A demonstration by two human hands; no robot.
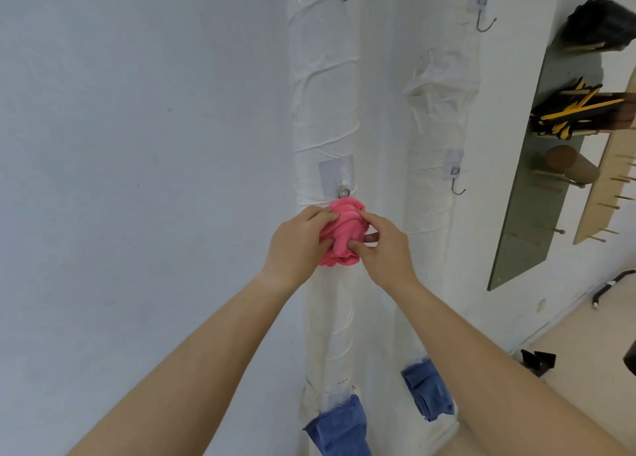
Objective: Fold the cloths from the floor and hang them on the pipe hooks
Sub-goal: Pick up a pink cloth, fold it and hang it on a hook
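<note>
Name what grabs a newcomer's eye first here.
A bright pink cloth sits mid-frame, gripped by the left hand and right hand just below a hook on the left pipe. Lower down, a left blue cloth and a right blue cloth hang, one per pipe.

Soft pink cloth (345,235), shiny metal hook (344,191), pipe (323,111) in rough white wrap, perhaps tape

Bright, even, shadowless light fills a sharp wide-angle view whose straight lines bend toward the edges.
</note>
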